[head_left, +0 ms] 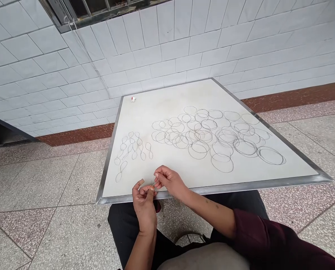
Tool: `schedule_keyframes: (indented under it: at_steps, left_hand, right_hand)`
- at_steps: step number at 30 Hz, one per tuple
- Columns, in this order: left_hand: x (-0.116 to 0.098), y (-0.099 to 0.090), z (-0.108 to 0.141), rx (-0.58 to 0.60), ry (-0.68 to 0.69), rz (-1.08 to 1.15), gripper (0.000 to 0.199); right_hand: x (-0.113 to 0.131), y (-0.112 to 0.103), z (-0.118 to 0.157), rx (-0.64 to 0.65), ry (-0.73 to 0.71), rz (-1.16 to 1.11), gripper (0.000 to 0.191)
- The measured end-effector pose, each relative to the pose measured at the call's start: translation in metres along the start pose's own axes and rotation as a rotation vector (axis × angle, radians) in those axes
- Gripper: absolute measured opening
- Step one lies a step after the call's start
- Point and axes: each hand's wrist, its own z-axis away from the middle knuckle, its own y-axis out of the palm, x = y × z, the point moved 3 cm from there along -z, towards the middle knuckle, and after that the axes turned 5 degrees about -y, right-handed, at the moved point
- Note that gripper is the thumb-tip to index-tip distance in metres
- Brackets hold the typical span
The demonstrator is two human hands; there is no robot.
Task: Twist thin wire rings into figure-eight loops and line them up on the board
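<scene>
Just over the table's near edge, my left hand (145, 204) pinches a thin wire loop (156, 183) between thumb and fingers. One of its fingertips has a tan bandage or tape (140, 182) around it. My right hand (169, 180) grips the same wire from the other side, its thumb and index finger pressed together. Part of the wire is hidden by the fingers. To the left lie several wires twisted into figure-eight shapes (121, 172). Many round wire rings (222, 162) are spread, overlapping, over the middle and right of the white table.
The white table (167, 101) has a metal rim (257, 186) and stands near a white tiled wall (178, 52). A small white and red object (133, 99) sits at its far left corner. My legs are under the near edge; speckled stone floor (83, 225) surrounds the table.
</scene>
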Motion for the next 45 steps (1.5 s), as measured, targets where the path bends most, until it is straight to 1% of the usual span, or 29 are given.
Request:
schedule_keyframes:
  at_steps: [3, 7, 16, 20, 26, 28, 30, 34, 36, 41, 45]
  left_hand:
    - [0.001, -0.003, -0.004, 0.039, -0.069, 0.003, 0.054]
    - [0.002, -0.006, -0.008, 0.088, -0.097, 0.005, 0.053]
    - [0.0, -0.004, -0.008, 0.116, -0.126, 0.046, 0.05]
    - [-0.002, -0.006, -0.008, 0.119, -0.135, -0.015, 0.049]
    - [-0.009, -0.012, -0.011, 0.138, -0.098, -0.174, 0.052]
    - [-0.012, -0.016, -0.013, 0.137, -0.075, -0.245, 0.052]
    - [-0.016, -0.022, -0.015, 0.109, -0.013, -0.339, 0.051]
    - [-0.023, -0.038, -0.021, -0.032, 0.18, -0.566, 0.054]
    - [-0.023, -0.045, -0.025, -0.075, 0.234, -0.619, 0.055]
    - [-0.021, -0.051, -0.034, -0.097, 0.322, -0.661, 0.053]
    - [-0.021, -0.051, -0.039, -0.1, 0.385, -0.783, 0.052]
  right_hand:
    - [0.0, -0.002, -0.008, 0.035, -0.009, 0.022, 0.022]
    - [-0.003, -0.004, -0.017, 0.074, -0.02, 0.026, 0.02]
    - [-0.008, -0.01, -0.02, 0.052, -0.023, 0.026, 0.02]
    - [-0.012, -0.01, -0.022, 0.052, -0.016, 0.021, 0.02]
    - [-0.011, -0.006, -0.034, 0.083, -0.005, 0.036, 0.018]
    - [-0.008, -0.003, -0.04, 0.096, 0.011, 0.068, 0.016]
    - [-0.007, 0.002, -0.048, 0.11, 0.032, 0.127, 0.014]
    - [-0.008, 0.015, -0.066, 0.132, 0.051, 0.228, 0.012]
    - [-0.008, 0.023, -0.076, 0.141, 0.051, 0.272, 0.01]
    - [-0.008, 0.041, -0.097, 0.146, 0.068, 0.381, 0.007]
    - [-0.009, 0.052, -0.108, 0.136, 0.095, 0.408, 0.005]
